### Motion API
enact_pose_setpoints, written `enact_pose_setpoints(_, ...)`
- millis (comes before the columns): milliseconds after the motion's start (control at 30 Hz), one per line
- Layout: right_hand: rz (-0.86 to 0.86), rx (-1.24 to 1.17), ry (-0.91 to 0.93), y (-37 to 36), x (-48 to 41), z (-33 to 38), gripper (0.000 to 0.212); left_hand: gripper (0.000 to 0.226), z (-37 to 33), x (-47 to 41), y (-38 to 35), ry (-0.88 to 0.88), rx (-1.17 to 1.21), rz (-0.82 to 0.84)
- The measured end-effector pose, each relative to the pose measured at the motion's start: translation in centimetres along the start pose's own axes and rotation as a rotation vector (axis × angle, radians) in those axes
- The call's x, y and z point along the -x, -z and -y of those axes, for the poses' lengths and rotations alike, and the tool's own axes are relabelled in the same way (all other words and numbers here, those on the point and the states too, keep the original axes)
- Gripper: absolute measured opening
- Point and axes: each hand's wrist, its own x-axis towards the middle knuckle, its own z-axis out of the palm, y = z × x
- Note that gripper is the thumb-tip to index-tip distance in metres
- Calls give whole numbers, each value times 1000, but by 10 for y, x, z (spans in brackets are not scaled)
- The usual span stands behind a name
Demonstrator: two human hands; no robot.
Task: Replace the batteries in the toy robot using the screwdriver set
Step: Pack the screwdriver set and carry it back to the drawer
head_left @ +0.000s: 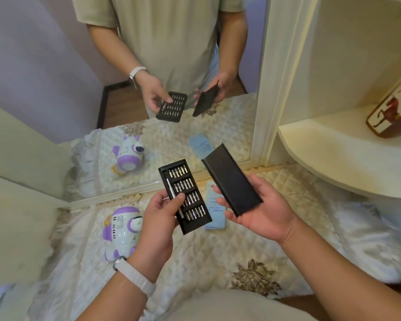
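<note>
My left hand [159, 218] grips the black tray of the screwdriver set [191, 179], thumb lying across its rows of silver bits; a slim silver driver handle [171, 188] lies along the tray's left edge. My right hand [262, 212] holds the set's black outer sleeve [229, 177] in its palm, pulled apart from the tray. The white and purple toy robot [122, 230] lies on the quilted cloth to the left, below my left hand. I see no loose batteries.
A blue paper leaflet [214, 215] lies on the quilted table cover [206, 258] under the hands. A wall mirror [171, 135] behind reflects the scene. At the right, a cream shelf [333, 147] carries a bottle [391, 107].
</note>
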Motion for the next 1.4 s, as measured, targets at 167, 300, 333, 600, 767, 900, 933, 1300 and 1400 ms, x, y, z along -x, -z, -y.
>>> enact_pose_setpoints(167, -51, 96, -11, -9, 3, -2, 54, 14, -12, 4, 0, -29, 23, 0)
enact_pose_setpoints(300, -76, 252, 70, -18, 10, -1, 42, 11, -20, 7, 4, -59, 42, -11)
enact_pose_setpoints(333, -103, 357, 117, -21, 11, -2, 40, 11, -22, 8, 6, -66, 49, -20)
enact_pose_setpoints(600, -176, 1450, 487, -29, 26, -17, 51, 12, -36, 13, 18, -102, 109, -100)
enact_pose_setpoints(767, -103, 1692, 441, -23, 34, -28, 55, 16, -44, 12, 25, -141, 124, -157)
enact_pose_setpoints(900, -113, 1777, 430, -17, 39, -39, 56, 15, -46, 13, 27, -162, 164, -183)
enact_pose_setpoints(933, -119, 1797, 437, -16, 40, -41, 57, 15, -46, 13, 26, -167, 165, -186)
enact_pose_setpoints(1300, -189, 1834, 569, -15, 50, -62, 59, 17, -32, 25, 21, -158, 129, -188)
enact_pose_setpoints(1400, -208, 1841, 556, -13, 52, -64, 58, 17, -29, 29, 22, -157, 126, -168)
